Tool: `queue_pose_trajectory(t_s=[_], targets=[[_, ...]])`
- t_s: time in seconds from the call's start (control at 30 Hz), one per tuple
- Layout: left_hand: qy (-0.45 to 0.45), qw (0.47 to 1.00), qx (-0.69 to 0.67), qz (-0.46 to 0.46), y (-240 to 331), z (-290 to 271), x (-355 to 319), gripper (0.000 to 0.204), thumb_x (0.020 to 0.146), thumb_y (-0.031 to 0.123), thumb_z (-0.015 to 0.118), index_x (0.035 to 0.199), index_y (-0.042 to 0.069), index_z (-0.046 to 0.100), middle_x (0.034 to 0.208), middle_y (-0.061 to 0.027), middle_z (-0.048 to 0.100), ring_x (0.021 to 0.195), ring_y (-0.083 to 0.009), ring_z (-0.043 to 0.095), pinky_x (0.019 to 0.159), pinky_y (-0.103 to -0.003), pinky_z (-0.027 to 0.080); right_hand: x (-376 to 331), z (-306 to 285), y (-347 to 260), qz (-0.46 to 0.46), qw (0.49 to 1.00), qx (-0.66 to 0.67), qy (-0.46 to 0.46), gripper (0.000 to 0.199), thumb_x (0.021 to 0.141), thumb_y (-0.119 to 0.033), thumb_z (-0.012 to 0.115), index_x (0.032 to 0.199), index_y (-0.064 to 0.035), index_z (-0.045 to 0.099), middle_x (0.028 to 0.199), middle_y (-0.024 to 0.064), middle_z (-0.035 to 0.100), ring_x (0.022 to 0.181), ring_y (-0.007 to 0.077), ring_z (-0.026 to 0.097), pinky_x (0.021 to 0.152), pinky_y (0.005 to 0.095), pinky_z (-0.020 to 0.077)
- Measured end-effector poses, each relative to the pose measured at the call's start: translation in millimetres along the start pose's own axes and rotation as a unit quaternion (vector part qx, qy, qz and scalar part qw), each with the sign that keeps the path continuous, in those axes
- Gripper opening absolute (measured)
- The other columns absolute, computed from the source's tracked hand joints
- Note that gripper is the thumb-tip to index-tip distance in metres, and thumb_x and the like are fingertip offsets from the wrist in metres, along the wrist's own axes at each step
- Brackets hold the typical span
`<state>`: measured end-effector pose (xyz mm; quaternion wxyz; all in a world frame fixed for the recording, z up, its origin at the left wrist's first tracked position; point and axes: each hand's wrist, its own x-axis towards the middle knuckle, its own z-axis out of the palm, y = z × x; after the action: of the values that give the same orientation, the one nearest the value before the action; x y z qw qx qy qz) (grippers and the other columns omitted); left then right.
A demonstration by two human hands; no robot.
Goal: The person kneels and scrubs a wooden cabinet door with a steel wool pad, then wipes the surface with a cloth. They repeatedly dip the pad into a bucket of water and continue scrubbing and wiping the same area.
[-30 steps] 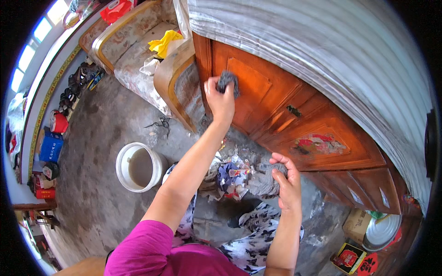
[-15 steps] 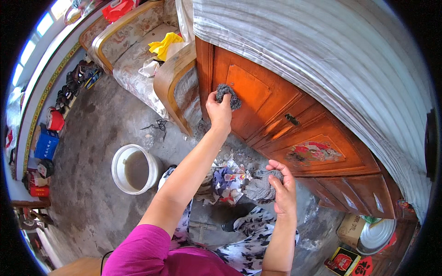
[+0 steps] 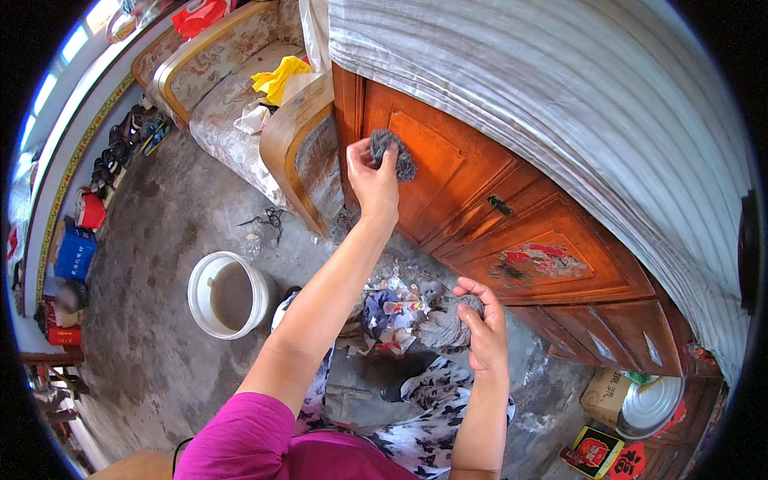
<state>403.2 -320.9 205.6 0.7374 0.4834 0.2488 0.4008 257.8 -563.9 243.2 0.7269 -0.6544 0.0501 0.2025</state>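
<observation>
My left hand [image 3: 374, 182] reaches forward with a wadded, fuzzy dark grey scrubbing pad [image 3: 392, 155] pinched between thumb and fingers. The pad is at the left door panel of a reddish-brown wooden cabinet [image 3: 438, 170]; whether it presses on the wood is hard to tell. Lower and to the right, my right hand [image 3: 485, 330] is curled around a bunched grey rag [image 3: 445, 326], part of which hangs out toward the left. The other cabinet door bears a torn, peeling colour picture [image 3: 540, 262].
Scraps of paper and cloth [image 3: 390, 312] lie on the concrete floor between my legs and the cabinet. A white bucket of murky water [image 3: 205, 306] stands left. A wooden-armed sofa [image 3: 288, 132] adjoins the cabinet, which a pale curtain [image 3: 544, 72] partly covers. Boxes [image 3: 602, 400] stand at right.
My left hand has moved slightly up the door panel with the pad, and its wrist has turned a little. My right hand keeps its hold on the rag. The whole view has shifted slightly.
</observation>
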Motion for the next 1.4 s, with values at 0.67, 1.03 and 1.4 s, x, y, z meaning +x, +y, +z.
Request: queue_pose_trajectory(t_s=[0.67, 1.03, 1.4], targets=[[0.002, 0.993, 0.118, -0.022, -49, -21, 20, 0.033, 0.092, 0.024, 0.079, 0.106, -0.001, 0.061, 0.102, -0.014, 0.061, 0.094, -0.0269, 0.061, 0.087, -0.039, 0.049, 3, 6, 5, 0.007, 1.0, -0.017, -0.022, 0.043, 0.09, 0.006, 0.063, 0.132, -0.0034, 0.064, 0.121, 0.0031, 0.065, 0.097, 0.0042, 0.054, 0.089, 0.0201, 0.0429], [-0.042, 0.956, 0.23, 0.176, -28, -23, 4, 0.022, 0.092, 0.015, 0.076, 0.099, 0.0, 0.06, 0.096, -0.0154, 0.063, 0.092, -0.0351, 0.062, 0.084, -0.041, 0.049, 3, 7, 5, 0.012, 0.999, -0.024, -0.019, 0.045, 0.088, 0.005, 0.064, 0.132, -0.0032, 0.064, 0.12, 0.0033, 0.065, 0.1, 0.0061, 0.054, 0.091, 0.0214, 0.0426], [0.011, 0.989, 0.12, 0.081, -21, -14, 14, 0.029, 0.086, 0.013, 0.082, 0.103, 0.003, 0.06, 0.093, -0.0069, 0.064, 0.085, -0.0203, 0.062, 0.081, -0.035, 0.052, 5, 12, 7, 0.002, 0.999, -0.032, -0.025, 0.042, 0.091, 0.006, 0.062, 0.132, -0.0037, 0.063, 0.119, 0.0021, 0.065, 0.087, 0.0024, 0.051, 0.081, 0.0194, 0.0434]])
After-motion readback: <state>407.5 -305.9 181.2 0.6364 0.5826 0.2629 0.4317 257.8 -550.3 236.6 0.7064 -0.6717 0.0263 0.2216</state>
